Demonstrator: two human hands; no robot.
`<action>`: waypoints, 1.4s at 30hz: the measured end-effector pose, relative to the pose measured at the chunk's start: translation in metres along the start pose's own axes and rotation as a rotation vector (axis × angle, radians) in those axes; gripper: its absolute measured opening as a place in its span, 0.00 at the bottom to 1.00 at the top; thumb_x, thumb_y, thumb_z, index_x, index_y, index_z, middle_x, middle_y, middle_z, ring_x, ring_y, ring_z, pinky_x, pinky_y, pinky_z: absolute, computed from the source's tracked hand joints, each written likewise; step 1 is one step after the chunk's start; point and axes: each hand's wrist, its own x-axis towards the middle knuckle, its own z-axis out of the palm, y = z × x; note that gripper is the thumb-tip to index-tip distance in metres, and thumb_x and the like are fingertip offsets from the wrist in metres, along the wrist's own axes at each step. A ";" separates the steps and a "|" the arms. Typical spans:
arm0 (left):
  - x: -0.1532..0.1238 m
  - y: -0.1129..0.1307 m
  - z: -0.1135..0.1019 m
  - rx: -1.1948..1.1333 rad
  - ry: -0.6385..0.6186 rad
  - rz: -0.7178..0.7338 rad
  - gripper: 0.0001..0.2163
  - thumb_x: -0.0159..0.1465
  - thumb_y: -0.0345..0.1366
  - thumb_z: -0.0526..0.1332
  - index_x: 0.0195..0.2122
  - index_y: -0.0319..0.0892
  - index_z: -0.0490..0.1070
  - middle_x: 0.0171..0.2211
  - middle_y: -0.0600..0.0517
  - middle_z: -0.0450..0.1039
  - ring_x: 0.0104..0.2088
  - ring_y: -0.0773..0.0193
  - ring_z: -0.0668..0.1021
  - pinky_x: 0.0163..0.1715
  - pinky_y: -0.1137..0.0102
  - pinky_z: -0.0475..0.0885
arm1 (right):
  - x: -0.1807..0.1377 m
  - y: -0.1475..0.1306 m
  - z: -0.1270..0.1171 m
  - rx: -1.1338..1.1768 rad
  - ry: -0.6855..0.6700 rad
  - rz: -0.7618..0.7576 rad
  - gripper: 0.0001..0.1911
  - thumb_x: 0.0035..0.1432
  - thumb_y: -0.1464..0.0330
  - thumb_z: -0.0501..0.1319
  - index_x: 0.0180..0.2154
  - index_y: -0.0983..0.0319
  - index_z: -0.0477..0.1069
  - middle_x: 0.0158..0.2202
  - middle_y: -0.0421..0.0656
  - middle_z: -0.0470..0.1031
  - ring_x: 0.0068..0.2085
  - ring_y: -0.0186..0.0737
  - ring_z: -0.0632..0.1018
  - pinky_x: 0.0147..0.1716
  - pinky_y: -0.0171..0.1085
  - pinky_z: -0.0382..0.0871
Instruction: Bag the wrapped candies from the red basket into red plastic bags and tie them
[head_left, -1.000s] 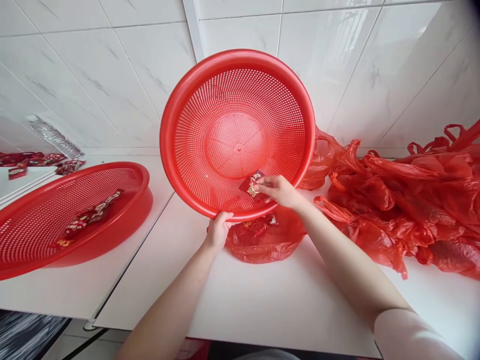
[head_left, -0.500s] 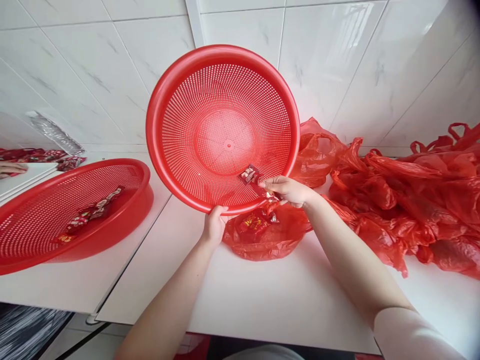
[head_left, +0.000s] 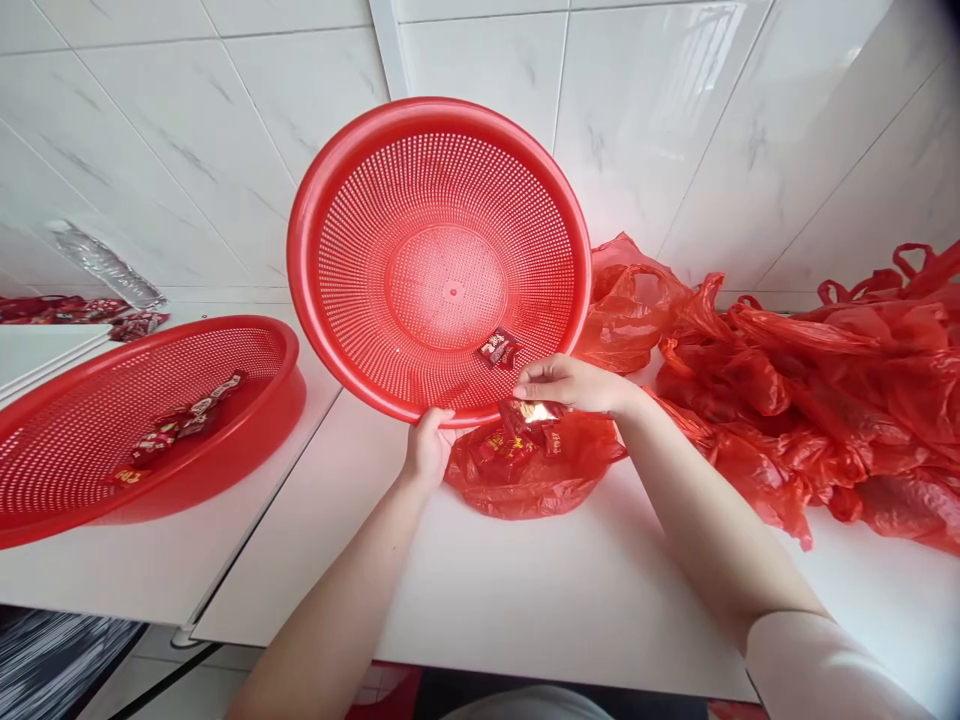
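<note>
My left hand (head_left: 430,446) grips the bottom rim of a red plastic colander (head_left: 448,262), tilted up so its inside faces me. One small dark-red wrapped packet (head_left: 497,348) lies low on the colander's inner wall. My right hand (head_left: 564,385) is closed at the rim's lower right, with a shiny red snack packet (head_left: 532,413) at its fingertips. Directly beneath is an open red plastic bag (head_left: 540,500) lying on the white table, with several red packets inside.
A second red colander (head_left: 262,440) holding several packets stands on the left. Filled red plastic bags (head_left: 810,400) are heaped at right against the tiled wall (head_left: 645,130). A clear plastic packet (head_left: 105,265) and more red packets (head_left: 60,310) lie at the far left, behind a white board (head_left: 45,355).
My right hand has moved slightly down out of the colander, bringing a packet over the bag. The colander has shifted a little left. Another person's hand at far left has left the view.
</note>
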 end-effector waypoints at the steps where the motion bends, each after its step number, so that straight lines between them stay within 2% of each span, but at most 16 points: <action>1: 0.000 0.000 0.000 0.002 -0.001 0.006 0.11 0.49 0.33 0.61 0.32 0.35 0.76 0.37 0.42 0.79 0.46 0.44 0.79 0.49 0.50 0.72 | 0.000 0.000 0.000 -0.074 0.000 -0.013 0.20 0.58 0.53 0.61 0.29 0.63 0.69 0.23 0.36 0.64 0.24 0.29 0.63 0.24 0.32 0.57; 3: 0.000 0.000 0.000 0.003 -0.001 0.018 0.10 0.49 0.32 0.61 0.32 0.35 0.76 0.38 0.43 0.79 0.46 0.45 0.79 0.48 0.51 0.73 | 0.001 0.002 0.001 -0.229 0.060 -0.024 0.20 0.59 0.53 0.60 0.27 0.63 0.71 0.22 0.36 0.64 0.24 0.30 0.64 0.25 0.33 0.57; 6: -0.001 -0.001 0.000 0.002 0.001 0.036 0.09 0.49 0.31 0.61 0.32 0.36 0.76 0.38 0.43 0.79 0.48 0.46 0.78 0.49 0.51 0.73 | 0.006 0.008 0.004 -0.448 0.276 -0.055 0.18 0.62 0.57 0.57 0.29 0.63 0.73 0.24 0.39 0.70 0.26 0.33 0.69 0.28 0.35 0.61; 8: -0.002 -0.002 0.001 0.010 -0.015 0.030 0.09 0.50 0.30 0.61 0.32 0.36 0.75 0.39 0.44 0.79 0.48 0.46 0.78 0.49 0.52 0.73 | 0.010 0.013 0.007 -0.590 0.398 -0.119 0.13 0.64 0.62 0.55 0.38 0.63 0.75 0.36 0.45 0.77 0.37 0.39 0.75 0.39 0.38 0.67; 9: -0.003 -0.003 0.001 0.019 -0.027 0.018 0.09 0.50 0.30 0.61 0.32 0.36 0.75 0.39 0.44 0.79 0.49 0.46 0.77 0.49 0.52 0.73 | 0.012 0.016 0.009 -0.670 0.431 -0.139 0.14 0.64 0.64 0.55 0.44 0.63 0.74 0.46 0.48 0.76 0.45 0.43 0.76 0.47 0.42 0.67; 11: -0.005 -0.004 0.001 0.037 -0.048 -0.010 0.09 0.50 0.31 0.62 0.33 0.37 0.75 0.39 0.45 0.79 0.49 0.46 0.77 0.49 0.52 0.72 | 0.016 0.023 0.012 -0.817 0.427 -0.106 0.21 0.65 0.63 0.55 0.57 0.62 0.67 0.63 0.52 0.63 0.61 0.51 0.66 0.59 0.51 0.57; 13: -0.006 -0.005 0.001 0.054 -0.058 -0.033 0.09 0.50 0.31 0.62 0.33 0.37 0.75 0.38 0.45 0.79 0.50 0.46 0.77 0.49 0.52 0.72 | 0.018 0.028 0.016 -0.896 0.355 0.007 0.30 0.65 0.56 0.54 0.64 0.63 0.59 0.69 0.53 0.51 0.68 0.56 0.54 0.64 0.57 0.47; 14: -0.006 -0.005 0.001 0.063 -0.055 -0.034 0.09 0.49 0.31 0.63 0.33 0.38 0.75 0.38 0.45 0.79 0.50 0.46 0.77 0.49 0.52 0.73 | 0.019 0.030 0.017 -0.899 0.306 0.055 0.34 0.65 0.53 0.54 0.65 0.64 0.56 0.70 0.54 0.49 0.69 0.56 0.51 0.65 0.58 0.44; 16: -0.006 -0.006 0.000 0.085 -0.043 -0.018 0.08 0.49 0.31 0.63 0.32 0.38 0.75 0.38 0.46 0.79 0.50 0.45 0.77 0.49 0.52 0.73 | 0.020 0.030 0.021 -0.861 0.208 0.084 0.36 0.64 0.50 0.52 0.65 0.65 0.57 0.68 0.55 0.52 0.69 0.56 0.53 0.66 0.56 0.44; 20: -0.004 -0.004 -0.002 0.088 -0.052 0.000 0.11 0.50 0.31 0.62 0.35 0.38 0.76 0.38 0.46 0.79 0.49 0.46 0.78 0.49 0.52 0.73 | 0.017 0.024 0.023 -0.717 0.075 -0.052 0.32 0.62 0.54 0.57 0.63 0.61 0.60 0.61 0.52 0.67 0.61 0.52 0.68 0.60 0.50 0.60; 24: -0.001 -0.001 -0.003 0.050 -0.088 -0.029 0.12 0.52 0.31 0.60 0.38 0.37 0.76 0.40 0.45 0.79 0.48 0.47 0.78 0.50 0.52 0.72 | 0.016 0.023 0.021 -0.580 0.067 -0.182 0.29 0.56 0.64 0.65 0.59 0.60 0.66 0.55 0.50 0.73 0.53 0.46 0.75 0.53 0.44 0.68; 29: 0.002 0.000 -0.005 0.027 -0.047 -0.042 0.07 0.50 0.31 0.61 0.30 0.35 0.74 0.36 0.43 0.79 0.46 0.45 0.78 0.49 0.49 0.72 | 0.022 0.028 0.020 -0.316 0.034 -0.215 0.17 0.56 0.72 0.62 0.49 0.60 0.74 0.44 0.44 0.80 0.43 0.38 0.79 0.45 0.38 0.70; 32: 0.003 0.001 -0.006 0.008 -0.045 -0.038 0.09 0.49 0.30 0.61 0.32 0.36 0.75 0.39 0.43 0.79 0.48 0.45 0.78 0.49 0.48 0.72 | 0.025 0.029 0.022 -0.285 0.126 -0.250 0.11 0.61 0.67 0.59 0.43 0.61 0.76 0.40 0.43 0.80 0.39 0.37 0.79 0.42 0.37 0.69; 36: 0.002 0.000 -0.007 0.013 -0.036 -0.033 0.11 0.49 0.31 0.61 0.35 0.37 0.75 0.43 0.44 0.78 0.50 0.46 0.77 0.50 0.50 0.72 | 0.030 0.030 0.024 -0.081 0.329 -0.244 0.14 0.62 0.59 0.59 0.34 0.63 0.72 0.33 0.42 0.77 0.34 0.35 0.75 0.37 0.36 0.67; 40: 0.003 0.000 -0.011 0.040 -0.018 -0.033 0.11 0.50 0.31 0.61 0.35 0.36 0.75 0.41 0.44 0.79 0.50 0.46 0.77 0.50 0.51 0.72 | 0.030 0.028 0.020 0.306 0.337 -0.171 0.18 0.49 0.57 0.70 0.31 0.63 0.71 0.31 0.42 0.76 0.33 0.36 0.75 0.36 0.37 0.68; 42: 0.005 0.001 -0.012 0.046 -0.027 -0.041 0.10 0.50 0.31 0.61 0.34 0.36 0.75 0.41 0.44 0.79 0.50 0.46 0.77 0.50 0.52 0.72 | 0.027 0.025 0.016 0.406 0.351 -0.099 0.19 0.43 0.58 0.73 0.30 0.64 0.72 0.30 0.41 0.76 0.32 0.35 0.75 0.34 0.36 0.68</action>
